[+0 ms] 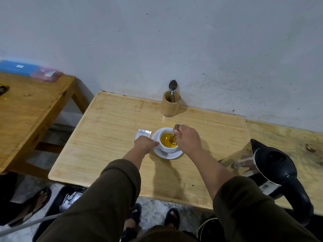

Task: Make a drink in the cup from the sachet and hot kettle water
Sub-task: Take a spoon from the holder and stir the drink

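The cup (167, 143) and the saucer (167, 154) under it look like glossy white ceramic, and the spoon (174, 135) pinched in the right hand's (187, 139) grip is dull, tarnished-looking metal. Just left of the left hand's (146, 143) grip on the cup lies the sachet (142, 134), shiny silvery foil with a matt white face. The worktop (111, 137) is pale, smooth-sanded wood with visible grain; right of the grips, the kettle (265, 165) shows clear glass and glossy black plastic.

No text can be read. The blue box (17, 68) and the pink box (46, 74) carry small labels, too blurred to read.
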{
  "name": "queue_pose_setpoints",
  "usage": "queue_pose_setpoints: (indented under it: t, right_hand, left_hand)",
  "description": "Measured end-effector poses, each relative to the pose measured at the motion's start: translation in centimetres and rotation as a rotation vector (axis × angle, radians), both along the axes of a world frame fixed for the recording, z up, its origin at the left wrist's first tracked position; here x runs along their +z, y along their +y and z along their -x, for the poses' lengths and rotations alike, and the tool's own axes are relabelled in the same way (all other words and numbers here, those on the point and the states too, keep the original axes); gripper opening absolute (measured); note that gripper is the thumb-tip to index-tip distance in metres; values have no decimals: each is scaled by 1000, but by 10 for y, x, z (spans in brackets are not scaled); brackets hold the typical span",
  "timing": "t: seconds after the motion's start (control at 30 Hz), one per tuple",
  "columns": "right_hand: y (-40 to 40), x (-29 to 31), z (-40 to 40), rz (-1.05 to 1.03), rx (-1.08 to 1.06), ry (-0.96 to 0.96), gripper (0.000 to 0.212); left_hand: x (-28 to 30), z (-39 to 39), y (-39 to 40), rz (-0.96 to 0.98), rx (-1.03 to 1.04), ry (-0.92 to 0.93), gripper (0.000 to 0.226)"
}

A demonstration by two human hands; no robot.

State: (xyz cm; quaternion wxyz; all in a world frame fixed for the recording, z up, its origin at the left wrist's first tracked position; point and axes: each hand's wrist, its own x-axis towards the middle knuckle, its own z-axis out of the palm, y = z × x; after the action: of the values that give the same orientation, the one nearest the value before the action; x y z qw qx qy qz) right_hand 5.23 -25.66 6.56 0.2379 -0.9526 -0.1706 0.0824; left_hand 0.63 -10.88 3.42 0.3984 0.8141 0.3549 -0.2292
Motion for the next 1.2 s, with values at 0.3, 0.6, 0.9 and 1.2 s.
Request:
queue_pose_setpoints:
  t: [0.3,0.6,0.9,1.2]
  right_hand:
    - [2,-2,3,-91,-4,70,24]
    - [3,2,-1,42,-41,-7,28]
    - [0,0,3,-94,-11,117,23]
    - [-4,1,-3,4,-18,51,24]
  left_hand:
    - [0,0,1,-17,-38,2,49]
    - [1,-1,1,5,-3,-7,50]
    - [-1,-1,2,0,-9,3,50]
    - [-5,-3,3,-9,-20,5,51]
